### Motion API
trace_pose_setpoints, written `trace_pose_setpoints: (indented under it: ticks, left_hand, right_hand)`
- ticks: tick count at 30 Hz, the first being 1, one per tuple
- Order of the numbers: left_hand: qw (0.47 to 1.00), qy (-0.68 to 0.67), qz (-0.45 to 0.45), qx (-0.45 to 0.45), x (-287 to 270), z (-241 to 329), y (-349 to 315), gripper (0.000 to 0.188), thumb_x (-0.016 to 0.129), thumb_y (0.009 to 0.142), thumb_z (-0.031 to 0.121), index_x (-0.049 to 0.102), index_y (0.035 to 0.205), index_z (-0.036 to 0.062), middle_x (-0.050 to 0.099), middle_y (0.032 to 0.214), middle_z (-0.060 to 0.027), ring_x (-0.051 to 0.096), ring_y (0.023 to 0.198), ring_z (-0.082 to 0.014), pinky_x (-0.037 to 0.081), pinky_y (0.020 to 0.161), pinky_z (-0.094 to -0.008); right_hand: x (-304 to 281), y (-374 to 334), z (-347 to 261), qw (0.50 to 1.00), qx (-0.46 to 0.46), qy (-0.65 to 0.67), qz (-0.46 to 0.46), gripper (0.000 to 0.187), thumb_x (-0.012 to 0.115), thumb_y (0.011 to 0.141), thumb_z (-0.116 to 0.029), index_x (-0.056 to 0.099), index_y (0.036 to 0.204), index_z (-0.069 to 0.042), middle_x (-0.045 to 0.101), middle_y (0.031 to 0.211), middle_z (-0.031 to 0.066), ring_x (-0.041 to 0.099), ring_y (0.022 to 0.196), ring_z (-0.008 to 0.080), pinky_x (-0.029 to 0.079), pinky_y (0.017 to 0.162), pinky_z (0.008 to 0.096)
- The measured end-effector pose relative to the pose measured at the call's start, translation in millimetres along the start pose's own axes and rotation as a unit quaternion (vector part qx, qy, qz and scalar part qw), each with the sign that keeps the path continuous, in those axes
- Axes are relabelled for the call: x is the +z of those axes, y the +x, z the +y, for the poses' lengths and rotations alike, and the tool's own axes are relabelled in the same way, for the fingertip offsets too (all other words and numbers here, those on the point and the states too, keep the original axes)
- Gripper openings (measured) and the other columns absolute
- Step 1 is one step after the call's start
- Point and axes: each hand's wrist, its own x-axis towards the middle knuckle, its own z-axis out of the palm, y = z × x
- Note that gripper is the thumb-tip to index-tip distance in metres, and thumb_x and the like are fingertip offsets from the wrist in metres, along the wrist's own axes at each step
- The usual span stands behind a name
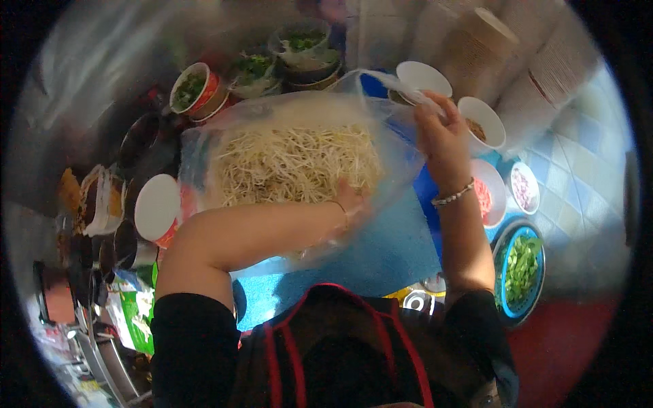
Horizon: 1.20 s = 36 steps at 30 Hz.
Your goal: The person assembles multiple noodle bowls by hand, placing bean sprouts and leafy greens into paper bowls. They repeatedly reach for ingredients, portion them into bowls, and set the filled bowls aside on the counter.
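**Bean sprouts in a clear bag, both hands on it**

Bean sprouts [292, 163] fill a big clear plastic bag [204, 146] in the upper middle of the frame, above a blue mat [381, 258].

At the far left stands a plastic jug [102, 200] with brownish content, dim and hard to read. Just right of it is a round white lid [156, 207] on a red cup, touching the left side of the bag. In the lower left lies a green and white packet [136, 309]. Higher up, a red-rimmed cup of chopped greens [190, 88] stands behind the bag, and more bowls of greens [299, 44] are at the top centre.

The left hand [350, 200] is inside the bag, among the sprouts. Its fingers are hidden by the plastic and sprouts, so I cannot tell if they are open or closed.

The right hand [439, 129] is at the upper right of the bag; its fingers are closed on the bag's rim and hold it up. A beaded bracelet [454, 196] is on this wrist.

Right of the hand are white bowls [483, 122], one with brown content, then a small bowl of chopped red onion [524, 187]. In the lower right sits a blue strainer of green leaves [522, 268].
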Motion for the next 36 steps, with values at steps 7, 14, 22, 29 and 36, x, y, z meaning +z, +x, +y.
trace_pose_setpoints:
  ticks: [7,14,22,29,36]
  left_hand:
    - [0.961,-0.177,-0.058,-0.203,-39,-48,-67,0.045,0.055,0.071,0.020,0.048,0.115,0.0192,0.046,0.118,-0.0115,0.051,0.100,-0.0279,0.045,0.076,-0.0427]
    - [0.980,0.009,-0.057,-0.190,-40,-111,-149,0.042,0.062,0.061,0.009,0.061,0.100,0.0271,0.035,0.131,-0.0038,0.045,0.108,-0.0312,0.043,0.081,-0.0453]
    - [0.944,-0.125,0.001,-0.304,-71,-88,-178,0.035,0.062,0.067,0.025,0.060,0.100,0.0137,0.049,0.117,-0.0121,0.052,0.098,-0.0258,0.043,0.081,-0.0369]
    - [0.869,-0.406,0.224,-0.173,-49,-15,-170,0.032,0.057,0.072,0.031,0.061,0.089,0.0053,0.057,0.090,-0.0174,0.056,0.082,-0.0303,0.043,0.073,-0.0406]
    - [0.948,-0.143,0.224,-0.173,-41,45,-194,0.013,0.050,0.071,0.013,0.052,0.082,0.0064,0.056,0.075,-0.0114,0.058,0.066,-0.0307,0.047,0.058,-0.0403]
  right_hand:
    - [-13,25,7,0.999,-0.001,0.026,-0.029,0.027,0.056,0.081,-0.011,0.053,0.107,-0.004,0.056,0.083,0.0005,0.050,0.064,0.0049,0.038,0.051,0.0150]
    - [-21,34,0,0.961,-0.166,-0.219,-0.038,0.036,0.062,0.075,-0.014,0.052,0.109,-0.004,0.054,0.101,0.0075,0.051,0.090,0.0154,0.042,0.077,0.0258]
    - [36,-59,-8,0.658,-0.390,-0.534,-0.361,0.044,0.068,0.064,-0.020,0.054,0.105,-0.013,0.052,0.108,0.0093,0.049,0.101,0.0251,0.028,0.093,0.0430]
    - [44,-15,10,0.671,-0.315,-0.585,-0.329,0.009,0.057,0.073,-0.019,0.061,0.078,-0.013,0.060,0.066,0.0077,0.058,0.066,0.0238,0.040,0.073,0.0376]
    - [20,-48,0,0.658,-0.194,-0.538,-0.490,0.014,0.057,0.078,-0.019,0.061,0.086,-0.008,0.061,0.072,0.0102,0.059,0.069,0.0252,0.044,0.069,0.0349]
